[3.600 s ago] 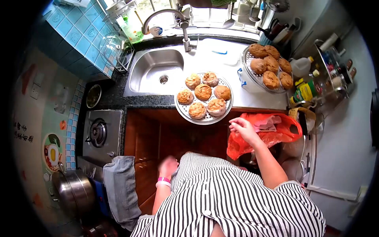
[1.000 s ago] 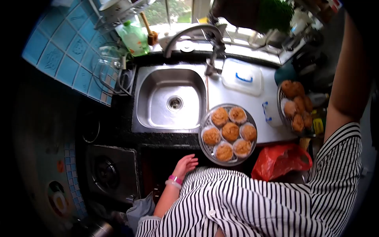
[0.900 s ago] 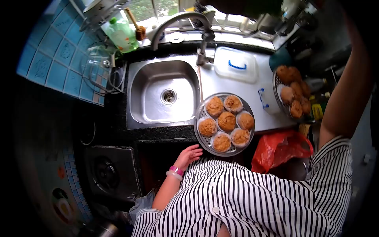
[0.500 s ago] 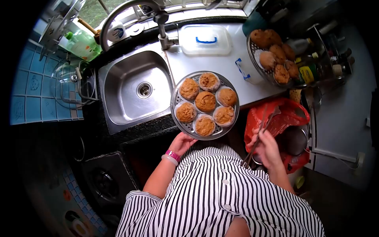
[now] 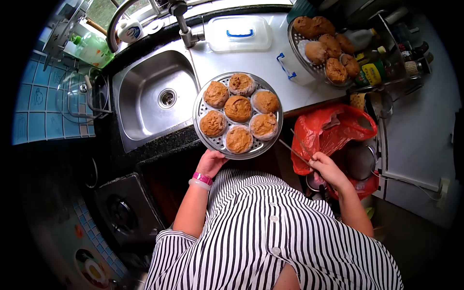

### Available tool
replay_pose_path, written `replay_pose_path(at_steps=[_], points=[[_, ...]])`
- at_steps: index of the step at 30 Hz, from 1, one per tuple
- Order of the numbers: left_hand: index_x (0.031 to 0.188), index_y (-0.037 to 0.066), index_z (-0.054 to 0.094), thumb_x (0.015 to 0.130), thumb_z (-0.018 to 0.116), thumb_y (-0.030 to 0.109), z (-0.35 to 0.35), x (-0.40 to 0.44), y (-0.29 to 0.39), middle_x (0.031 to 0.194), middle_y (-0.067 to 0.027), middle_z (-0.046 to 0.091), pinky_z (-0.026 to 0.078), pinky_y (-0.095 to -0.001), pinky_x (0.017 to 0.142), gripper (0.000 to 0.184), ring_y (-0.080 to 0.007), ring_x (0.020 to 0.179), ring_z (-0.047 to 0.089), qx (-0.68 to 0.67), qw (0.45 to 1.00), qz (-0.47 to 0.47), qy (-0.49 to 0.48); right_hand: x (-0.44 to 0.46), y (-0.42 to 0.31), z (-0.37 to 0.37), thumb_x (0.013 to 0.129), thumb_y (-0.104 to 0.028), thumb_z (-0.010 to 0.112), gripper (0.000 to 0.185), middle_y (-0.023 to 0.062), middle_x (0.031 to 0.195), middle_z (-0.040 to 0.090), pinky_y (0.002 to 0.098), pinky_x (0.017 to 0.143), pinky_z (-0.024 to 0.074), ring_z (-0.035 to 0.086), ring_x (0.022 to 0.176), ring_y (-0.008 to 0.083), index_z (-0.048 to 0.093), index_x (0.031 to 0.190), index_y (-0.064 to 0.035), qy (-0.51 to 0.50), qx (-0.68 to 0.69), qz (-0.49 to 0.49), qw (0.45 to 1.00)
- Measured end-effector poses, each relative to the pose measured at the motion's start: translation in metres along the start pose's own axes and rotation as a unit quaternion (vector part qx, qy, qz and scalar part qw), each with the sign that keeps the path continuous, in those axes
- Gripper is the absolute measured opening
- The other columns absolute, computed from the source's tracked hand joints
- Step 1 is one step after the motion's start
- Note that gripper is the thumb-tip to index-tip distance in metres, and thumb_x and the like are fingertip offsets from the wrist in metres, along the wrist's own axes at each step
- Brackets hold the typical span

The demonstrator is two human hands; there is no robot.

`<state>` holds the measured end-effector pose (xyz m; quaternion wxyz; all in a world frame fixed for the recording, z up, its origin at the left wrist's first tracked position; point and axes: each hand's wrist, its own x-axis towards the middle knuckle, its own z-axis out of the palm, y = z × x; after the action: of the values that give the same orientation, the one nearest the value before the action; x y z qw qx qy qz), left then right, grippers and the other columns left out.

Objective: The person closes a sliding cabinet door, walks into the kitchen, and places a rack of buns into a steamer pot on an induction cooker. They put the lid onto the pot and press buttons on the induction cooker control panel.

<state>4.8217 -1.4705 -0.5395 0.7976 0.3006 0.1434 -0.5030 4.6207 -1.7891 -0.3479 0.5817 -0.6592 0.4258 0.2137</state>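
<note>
A round perforated metal tray (image 5: 200, 121) carries several brown buns (image 5: 237, 108) on paper liners, at the counter's front edge. My left hand (image 5: 211, 163) grips the tray's near rim, its fingers hidden beneath. To the right, my right hand (image 5: 327, 170) is closed around a pair of chopsticks (image 5: 296, 151), whose tips point up and left, near the tray's right side. Just behind that hand lies a red plastic bag (image 5: 309, 133). A second perforated tray (image 5: 296, 42) with more brown buns (image 5: 316, 52) stands at the back right.
A steel sink (image 5: 145, 104) with a faucet (image 5: 186, 31) is at the left. Behind the tray lies a clear lid (image 5: 239, 43) with a blue handle. Bottles (image 5: 372, 73) stand at the right, a gas stove (image 5: 118, 212) at the lower left.
My right arm has come down from the upper right, and my right hand now holds chopsticks, turned toward the tray. My left hand has taken hold of the tray's rim.
</note>
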Motion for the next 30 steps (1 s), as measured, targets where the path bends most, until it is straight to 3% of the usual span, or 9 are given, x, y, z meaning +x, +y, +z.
replay_pose_path(at_steps=[5, 7, 11, 22, 30], points=[[0.123, 0.002, 0.054, 0.075, 0.052, -0.010, 0.015, -0.001, -0.024, 0.118, -0.0094, 0.064, 0.050, -0.0404, 0.096, 0.049, -0.0238, 0.107, 0.062, -0.029, 0.999, 0.022, 0.011, 0.002, 0.015, 0.013, 0.097, -0.017, 0.053, 0.010, 0.0015, 0.075, 0.057, 0.0188, 0.039, 0.0339, 0.047, 0.048, 0.0047, 0.048, 0.096, -0.0091, -0.063, 0.049, 0.060, 0.995], [0.130, 0.003, 0.049, 0.075, 0.054, -0.010, 0.015, 0.000, -0.037, 0.126, -0.0092, 0.059, 0.047, -0.0420, 0.101, 0.056, -0.0248, 0.114, 0.058, -0.045, 0.999, 0.017, -0.001, 0.006, 0.020, 0.015, 0.099, -0.019, 0.052, 0.012, -0.0004, 0.075, 0.054, 0.0182, 0.039, 0.0323, 0.044, 0.049, 0.0040, 0.051, 0.095, -0.0080, -0.093, 0.070, 0.089, 0.989], [0.126, -0.002, 0.052, 0.078, 0.051, -0.012, 0.026, 0.004, -0.064, 0.123, -0.0118, 0.062, 0.048, -0.0433, 0.101, 0.049, -0.0262, 0.112, 0.061, -0.067, 0.997, 0.040, -0.007, 0.015, 0.028, 0.015, 0.101, -0.023, 0.049, 0.016, -0.0043, 0.077, 0.053, 0.0175, 0.047, 0.0350, 0.046, 0.059, 0.0019, 0.055, 0.098, -0.0085, -0.155, 0.036, 0.104, 0.982], [0.128, -0.002, 0.051, 0.078, 0.050, -0.011, 0.038, 0.010, -0.095, 0.127, -0.0126, 0.059, 0.047, -0.0420, 0.103, 0.050, -0.0263, 0.115, 0.059, -0.084, 0.995, 0.058, 0.016, 0.037, 0.028, 0.020, 0.102, -0.021, 0.049, 0.022, -0.0034, 0.077, 0.048, 0.0170, 0.047, 0.0335, 0.042, 0.062, 0.0038, 0.057, 0.109, -0.0018, -0.142, 0.073, 0.140, 0.977], [0.128, -0.003, 0.051, 0.079, 0.050, -0.011, 0.041, 0.012, -0.103, 0.127, -0.0124, 0.059, 0.046, -0.0411, 0.103, 0.049, -0.0258, 0.115, 0.058, -0.084, 0.994, 0.065, 0.011, 0.044, 0.008, 0.019, 0.101, -0.016, 0.049, 0.018, -0.0015, 0.078, 0.049, 0.0179, 0.046, 0.0333, 0.042, 0.061, 0.0056, 0.059, 0.103, -0.0013, -0.150, 0.105, 0.211, 0.960]])
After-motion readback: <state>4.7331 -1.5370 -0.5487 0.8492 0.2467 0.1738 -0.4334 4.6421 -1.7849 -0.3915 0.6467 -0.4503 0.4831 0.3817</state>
